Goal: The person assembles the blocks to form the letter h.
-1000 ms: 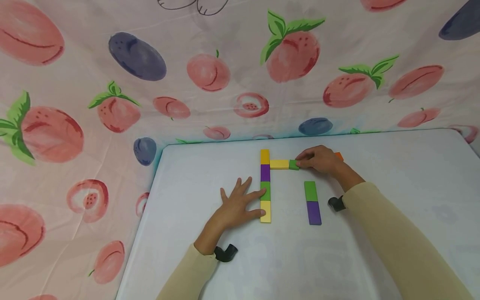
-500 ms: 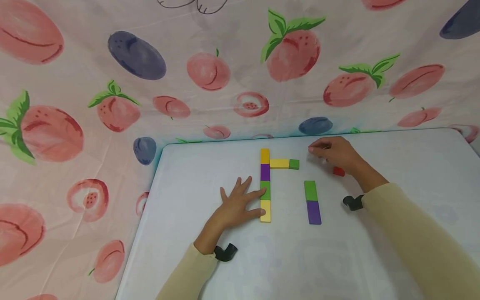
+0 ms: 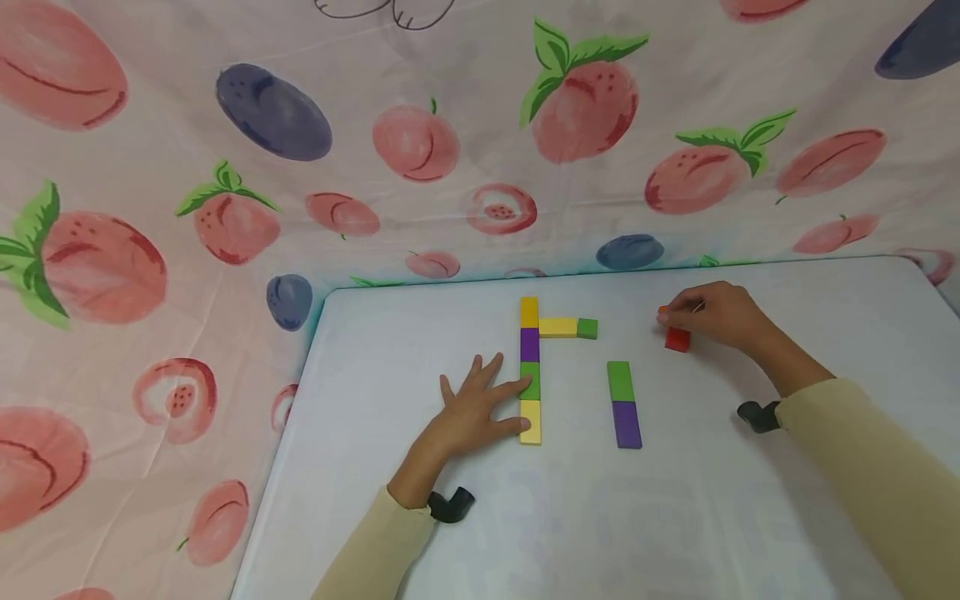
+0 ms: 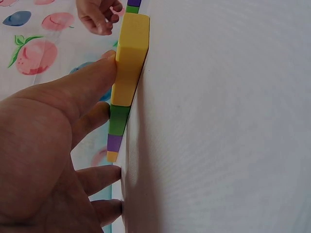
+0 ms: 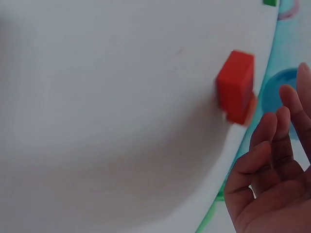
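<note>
My left hand (image 3: 472,421) lies with fingers spread on the table. Its thumb and index finger touch the left side of a column of blocks: a pale yellow block (image 3: 531,423), a green block (image 3: 530,382), a purple block (image 3: 529,345) and a golden yellow block (image 3: 529,312). From the column's top, another pale yellow block (image 3: 558,327) and a short green block (image 3: 587,329) run rightward. My right hand (image 3: 716,312) is over a red block (image 3: 677,340) and an orange block (image 5: 251,109). In the right wrist view its loosely bent fingers are apart from both.
A separate green block (image 3: 621,382) and purple block (image 3: 627,425) lie end to end right of the column. The white table (image 3: 360,375) meets a fruit-print cloth (image 3: 450,233) along its far edge. Dark wrist cameras stick out beside both cuffs.
My right hand has left the short green block and moved right to the red and orange blocks. The left hand has stayed at the column.
</note>
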Motion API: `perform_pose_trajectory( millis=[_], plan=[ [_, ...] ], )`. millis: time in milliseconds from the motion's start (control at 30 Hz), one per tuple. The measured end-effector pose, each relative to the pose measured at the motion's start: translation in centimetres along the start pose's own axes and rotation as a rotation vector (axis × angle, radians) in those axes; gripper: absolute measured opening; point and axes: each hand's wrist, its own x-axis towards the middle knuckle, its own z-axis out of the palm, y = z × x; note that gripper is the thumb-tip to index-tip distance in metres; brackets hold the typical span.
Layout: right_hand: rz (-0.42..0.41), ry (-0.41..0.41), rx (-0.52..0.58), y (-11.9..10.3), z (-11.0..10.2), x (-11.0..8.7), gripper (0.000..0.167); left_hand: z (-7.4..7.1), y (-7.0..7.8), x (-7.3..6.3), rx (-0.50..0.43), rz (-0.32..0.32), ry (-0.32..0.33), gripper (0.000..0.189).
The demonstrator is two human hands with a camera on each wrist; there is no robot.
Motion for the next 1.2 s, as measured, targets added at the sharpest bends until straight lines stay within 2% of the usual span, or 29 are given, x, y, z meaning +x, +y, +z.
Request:
perform_pose_trajectory(
  millis=[167, 367, 600, 833, 1200],
  plan=[
    [0.023, -0.029, -0.014, 1.5, -0.2, -0.7, 0.056, 0.0, 0.0, 0.1, 0.003, 0.000, -0.004, 0.064],
    [0.037, -0.042, -0.014, 2.4, 0.0, -1.0, 0.050, 0.1, -0.1, 0.1, 0.004, -0.004, -0.004, 0.064],
    [0.027, -0.023, -0.014, 2.4, 0.5, -1.3, 0.042, 0.0, 0.0, 0.1, -0.023, -0.012, -0.017, 0.063],
    [0.051, -0.034, -0.009, 2.4, 0.7, -1.4, 0.047, 0.0, 0.0, 0.0, -0.026, -0.008, -0.012, 0.063],
    [0.056, -0.011, 0.028, 2.5, 1.1, -1.8, 0.045, 0.0, 0.0, 0.0, -0.023, -0.008, -0.009, 0.063]
  ],
)
